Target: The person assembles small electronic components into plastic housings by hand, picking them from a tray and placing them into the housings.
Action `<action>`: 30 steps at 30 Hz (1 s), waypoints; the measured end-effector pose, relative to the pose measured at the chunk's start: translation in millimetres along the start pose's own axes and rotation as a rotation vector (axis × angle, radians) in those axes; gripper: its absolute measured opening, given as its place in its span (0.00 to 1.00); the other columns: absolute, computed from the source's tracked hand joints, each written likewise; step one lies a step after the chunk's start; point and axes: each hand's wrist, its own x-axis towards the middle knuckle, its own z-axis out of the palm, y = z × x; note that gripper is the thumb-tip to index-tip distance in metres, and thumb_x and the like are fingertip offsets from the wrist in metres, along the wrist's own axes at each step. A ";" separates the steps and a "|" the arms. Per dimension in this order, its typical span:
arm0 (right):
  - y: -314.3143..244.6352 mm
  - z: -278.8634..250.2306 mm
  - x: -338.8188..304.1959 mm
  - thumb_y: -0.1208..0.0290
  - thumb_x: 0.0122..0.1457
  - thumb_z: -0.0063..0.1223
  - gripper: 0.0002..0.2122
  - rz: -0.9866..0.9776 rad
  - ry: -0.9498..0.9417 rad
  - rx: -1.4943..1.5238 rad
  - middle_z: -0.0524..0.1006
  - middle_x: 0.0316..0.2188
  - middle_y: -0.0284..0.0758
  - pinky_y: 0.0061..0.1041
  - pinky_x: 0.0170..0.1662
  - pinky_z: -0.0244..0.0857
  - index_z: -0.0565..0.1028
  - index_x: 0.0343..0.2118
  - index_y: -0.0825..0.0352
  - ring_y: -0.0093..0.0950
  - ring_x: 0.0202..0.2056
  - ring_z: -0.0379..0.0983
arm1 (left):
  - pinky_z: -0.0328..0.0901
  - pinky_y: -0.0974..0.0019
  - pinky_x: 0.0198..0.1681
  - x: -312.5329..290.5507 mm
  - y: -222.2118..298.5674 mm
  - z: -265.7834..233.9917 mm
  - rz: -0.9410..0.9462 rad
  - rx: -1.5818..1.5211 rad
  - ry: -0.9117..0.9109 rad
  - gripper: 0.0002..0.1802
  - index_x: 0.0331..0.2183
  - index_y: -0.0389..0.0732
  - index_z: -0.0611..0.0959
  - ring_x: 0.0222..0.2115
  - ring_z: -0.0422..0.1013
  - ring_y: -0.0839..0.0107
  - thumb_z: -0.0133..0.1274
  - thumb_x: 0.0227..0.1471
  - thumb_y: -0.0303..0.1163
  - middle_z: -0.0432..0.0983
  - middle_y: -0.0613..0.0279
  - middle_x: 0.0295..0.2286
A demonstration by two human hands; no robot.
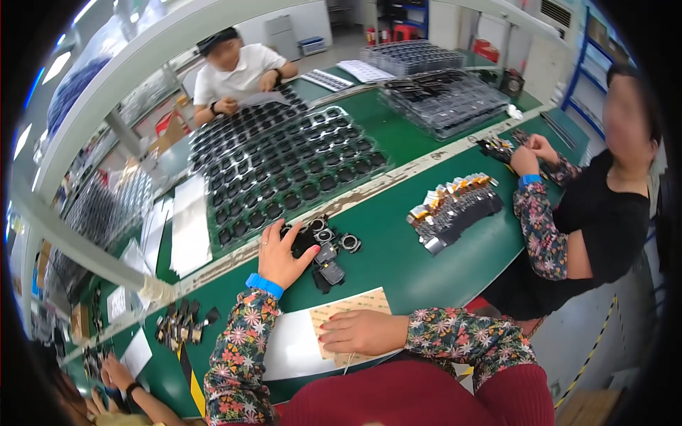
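Note:
My left hand point(282, 257) is spread over a small heap of black parts with round rings, its fingertips at the pieces. One black ring-shaped part point(349, 243) lies just right of the heap, and flat dark square pieces point(330, 272) lie below it. My right hand point(366, 332) rests palm down, fingers stretched out, on a tan adhesive sheet point(371, 301). Under that sheet is a white sheet point(288, 343). A thin pointed metal thing point(348, 365) pokes out below my right hand; whether the hidden thumb holds it, I cannot tell.
Beyond a pale ledge, clear trays of black round parts point(298, 163) cover the green table. Small parts with orange flex strips point(455, 206) lie in a row to the right. Co-workers' hands work at the far side, the right point(527, 157) and the lower left. A post point(85, 241) stands left.

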 end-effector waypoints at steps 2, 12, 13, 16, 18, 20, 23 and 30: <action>-0.5 1.9 -1.3 0.74 0.49 0.45 0.13 -0.016 0.028 0.008 0.72 0.43 0.35 0.31 0.55 0.58 0.71 0.39 0.67 0.34 0.50 0.65 | 0.56 0.52 0.53 1.3 3.0 5.6 0.018 -0.010 0.022 0.30 0.44 0.42 0.76 0.50 0.57 0.47 0.60 0.40 0.46 0.62 0.44 0.48; 2.4 -21.3 -6.4 0.75 0.44 0.51 0.14 0.241 0.266 -0.093 0.75 0.36 0.34 0.28 0.36 0.68 0.74 0.37 0.65 0.31 0.35 0.74 | 0.53 0.50 0.54 -2.3 33.7 -9.7 0.086 0.013 0.036 0.30 0.46 0.45 0.76 0.52 0.56 0.48 0.60 0.40 0.47 0.62 0.49 0.50; 5.7 -25.5 -8.5 0.76 0.42 0.51 0.13 0.305 0.375 -0.160 0.75 0.35 0.34 0.28 0.35 0.68 0.75 0.35 0.65 0.32 0.34 0.74 | 0.53 0.50 0.54 3.1 36.4 -10.4 0.093 0.008 0.038 0.30 0.46 0.45 0.76 0.52 0.56 0.48 0.60 0.40 0.47 0.62 0.49 0.50; 29.7 -40.6 -12.8 0.81 0.41 0.49 0.13 0.507 0.634 -0.468 0.75 0.33 0.34 0.29 0.35 0.68 0.76 0.32 0.64 0.34 0.32 0.74 | 0.49 0.47 0.57 21.3 45.2 -8.1 0.183 -0.020 -0.110 0.33 0.48 0.48 0.74 0.56 0.51 0.46 0.57 0.41 0.53 0.60 0.51 0.53; 44.5 -59.2 -25.8 0.82 0.42 0.47 0.15 0.703 0.625 -0.618 0.73 0.39 0.38 0.35 0.45 0.62 0.74 0.35 0.65 0.38 0.41 0.69 | 0.46 0.43 0.57 27.4 55.2 -2.3 0.180 0.016 -0.194 0.34 0.49 0.51 0.74 0.58 0.48 0.46 0.56 0.40 0.56 0.58 0.50 0.54; 60.0 -70.6 -52.2 0.81 0.44 0.47 0.17 0.926 0.536 -0.828 0.67 0.48 0.42 0.44 0.52 0.53 0.72 0.41 0.65 0.42 0.51 0.61 | 0.44 0.40 0.57 31.8 58.2 4.5 0.170 0.006 -0.287 0.36 0.50 0.53 0.74 0.58 0.48 0.45 0.56 0.39 0.58 0.58 0.50 0.55; 72.5 -76.7 -82.1 0.75 0.48 0.51 0.19 1.294 0.471 -0.898 0.63 0.53 0.42 0.55 0.54 0.46 0.71 0.46 0.59 0.46 0.56 0.55 | 0.47 0.42 0.56 24.6 50.8 11.3 0.145 -0.020 -0.315 0.35 0.49 0.53 0.74 0.57 0.51 0.47 0.56 0.39 0.58 0.60 0.51 0.54; 76.1 -71.8 -101.9 0.66 0.49 0.56 0.22 1.425 0.407 -0.760 0.64 0.54 0.43 0.58 0.56 0.44 0.69 0.50 0.53 0.50 0.56 0.54 | 0.49 0.45 0.56 7.3 48.8 7.5 0.103 -0.062 -0.249 0.32 0.47 0.50 0.77 0.56 0.53 0.47 0.57 0.39 0.55 0.63 0.50 0.51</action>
